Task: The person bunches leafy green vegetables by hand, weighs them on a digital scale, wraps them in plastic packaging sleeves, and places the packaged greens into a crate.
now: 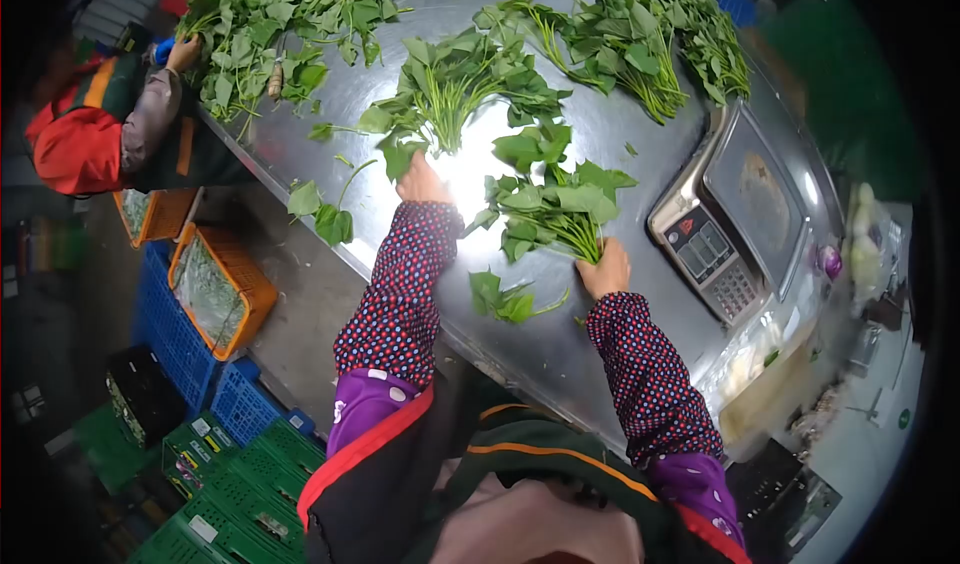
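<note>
My right hand (pixel 606 269) is closed around the stem ends of a small bunch of leafy greens (pixel 560 209), whose leaves point away to the upper left. Fingers curled, my left hand (pixel 422 180) is at a leafy green sprig (pixel 398 156), apparently gripping it; glare partly obscures the fingertips. Just beyond it lies a larger fanned bunch of greens (pixel 450 89) on the metal table (pixel 520 354). Loose sprigs (pixel 512 299) rest close to my right wrist, and more leaves (pixel 325 214) lie left of my left hand.
A digital scale (pixel 715 239) stands right of my right hand. Piled greens (pixel 640 39) line the far side. At left, a co-worker's hand (pixel 184 54) touches another heap. Orange baskets (pixel 235 284) and green crates (pixel 240 494) stand below the table's left edge.
</note>
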Demonstrator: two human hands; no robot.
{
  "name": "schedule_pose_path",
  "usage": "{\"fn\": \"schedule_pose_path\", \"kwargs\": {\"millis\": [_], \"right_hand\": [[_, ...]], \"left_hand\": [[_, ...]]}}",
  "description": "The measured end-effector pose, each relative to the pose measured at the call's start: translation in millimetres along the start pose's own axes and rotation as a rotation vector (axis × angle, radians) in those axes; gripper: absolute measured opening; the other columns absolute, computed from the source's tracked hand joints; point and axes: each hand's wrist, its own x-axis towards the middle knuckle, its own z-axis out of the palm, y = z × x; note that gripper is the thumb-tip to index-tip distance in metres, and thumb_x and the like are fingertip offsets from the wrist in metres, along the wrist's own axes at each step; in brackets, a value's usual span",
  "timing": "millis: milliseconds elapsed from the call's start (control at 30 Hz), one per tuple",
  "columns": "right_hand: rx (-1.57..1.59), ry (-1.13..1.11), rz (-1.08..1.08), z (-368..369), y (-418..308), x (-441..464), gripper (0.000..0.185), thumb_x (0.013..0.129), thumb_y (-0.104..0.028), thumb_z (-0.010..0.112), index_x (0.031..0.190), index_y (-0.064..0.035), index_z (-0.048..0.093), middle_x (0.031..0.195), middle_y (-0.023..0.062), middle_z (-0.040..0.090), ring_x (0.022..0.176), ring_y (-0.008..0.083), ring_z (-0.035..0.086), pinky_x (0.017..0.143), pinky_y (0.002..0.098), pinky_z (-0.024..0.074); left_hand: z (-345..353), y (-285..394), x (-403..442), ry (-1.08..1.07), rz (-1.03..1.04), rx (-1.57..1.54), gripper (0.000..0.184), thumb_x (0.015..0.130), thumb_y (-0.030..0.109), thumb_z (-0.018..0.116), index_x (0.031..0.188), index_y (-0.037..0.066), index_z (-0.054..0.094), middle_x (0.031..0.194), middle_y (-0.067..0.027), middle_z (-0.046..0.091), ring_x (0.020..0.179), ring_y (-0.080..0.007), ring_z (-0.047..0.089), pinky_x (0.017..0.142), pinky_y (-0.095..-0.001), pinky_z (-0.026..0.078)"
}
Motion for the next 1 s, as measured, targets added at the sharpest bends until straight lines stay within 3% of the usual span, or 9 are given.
{"fn": "schedule_pose_path", "kwargs": {"millis": [100, 267, 400, 500, 533, 600, 733, 933, 1000], "right_hand": [[-0.022, -0.058, -0.090, -7, 16, 14, 0.034, 0.066, -0.023, 0.066, 0.092, -0.0030, 0.059, 0.096, 0.0179, 0.055, 0.093, 0.0332, 0.049, 0.082, 0.0410, 0.0387], [0.271, -0.075, -0.194, -17, 37, 9, 0.025, 0.075, -0.015, 0.061, 0.095, -0.0018, 0.060, 0.094, 0.0153, 0.057, 0.094, 0.0291, 0.052, 0.082, 0.0347, 0.0402], [0.758, -0.130, 0.231, -18, 22, 1, 0.029, 0.078, -0.015, 0.060, 0.102, 0.0015, 0.057, 0.096, 0.0139, 0.056, 0.095, 0.0250, 0.051, 0.085, 0.0331, 0.0383], [-0.131, 0.458, -0.064, -20, -2, -6, 0.040, 0.079, -0.014, 0.059, 0.114, 0.0019, 0.049, 0.105, 0.0156, 0.054, 0.099, 0.0240, 0.049, 0.087, 0.0328, 0.0371], [-0.101, 0.483, -0.177, -33, -19, -11, 0.043, 0.080, -0.014, 0.059, 0.117, 0.0015, 0.046, 0.108, 0.0160, 0.053, 0.101, 0.0239, 0.049, 0.088, 0.0328, 0.0367], [-0.049, 0.527, -0.401, -67, -63, -28, 0.050, 0.081, -0.015, 0.059, 0.123, 0.0007, 0.040, 0.113, 0.0167, 0.050, 0.104, 0.0237, 0.048, 0.089, 0.0327, 0.0360], [1.109, -0.558, -0.091, -53, -122, -55, 0.033, 0.088, -0.020, 0.051, 0.112, 0.0025, 0.049, 0.106, 0.0112, 0.056, 0.098, 0.0168, 0.052, 0.087, 0.0276, 0.0388], [1.491, 0.010, 0.138, -86, -76, -31, 0.027, 0.090, -0.025, 0.048, 0.096, 0.0009, 0.054, 0.080, 0.0067, 0.060, 0.077, 0.0151, 0.056, 0.075, 0.0277, 0.0429], [1.227, -0.085, 0.015, -99, -50, -33, 0.024, 0.090, -0.020, 0.049, 0.102, -0.0001, 0.055, 0.084, 0.0078, 0.061, 0.075, 0.0163, 0.057, 0.075, 0.0282, 0.0444]], "left_hand": [[1, -29, -3, -0.090, 0.049, -0.344, 0.058, 0.069, 0.014, 0.062, 0.119, -0.004, 0.038, 0.077, -0.0162, 0.061, 0.073, -0.0285, 0.060, 0.069, -0.0354, 0.048], [-14, -80, -20, -0.226, -0.264, -0.911, 0.020, 0.079, 0.008, 0.064, 0.093, -0.006, 0.060, 0.086, -0.0088, 0.063, 0.074, -0.0114, 0.060, 0.068, -0.0213, 0.049], [-38, -59, -35, -0.220, -0.405, -1.167, 0.019, 0.080, 0.006, 0.062, 0.096, -0.004, 0.060, 0.086, -0.0082, 0.062, 0.074, -0.0126, 0.059, 0.067, -0.0239, 0.051], [-65, -36, -57, -0.253, -0.455, -1.251, 0.020, 0.082, 0.008, 0.061, 0.098, -0.003, 0.058, 0.087, -0.0067, 0.062, 0.075, -0.0116, 0.059, 0.068, -0.0241, 0.050], [-74, -29, -67, -0.286, -0.456, -1.294, 0.021, 0.083, 0.009, 0.060, 0.100, -0.003, 0.058, 0.087, -0.0051, 0.061, 0.076, -0.0111, 0.058, 0.069, -0.0240, 0.049], [-90, -11, -90, -0.349, -0.313, -1.137, 0.018, 0.082, 0.006, 0.059, 0.098, -0.003, 0.059, 0.089, -0.0048, 0.061, 0.076, -0.0098, 0.056, 0.072, -0.0219, 0.046], [-93, 33, -148, -0.494, 0.024, -1.093, 0.013, 0.080, 0.000, 0.059, 0.092, 0.001, 0.062, 0.085, -0.0055, 0.062, 0.081, -0.0107, 0.057, 0.075, -0.0237, 0.045], [-122, 18, -196, -0.629, 0.622, -0.889, 0.010, 0.076, 0.002, 0.061, 0.086, -0.001, 0.062, 0.079, -0.0103, 0.061, 0.076, -0.0176, 0.060, 0.068, -0.0261, 0.047], [-127, -15, -174, -0.310, 0.391, -0.596, 0.014, 0.077, 0.004, 0.059, 0.090, 0.001, 0.063, 0.080, -0.0092, 0.061, 0.075, -0.0232, 0.060, 0.067, -0.0311, 0.048]]}}
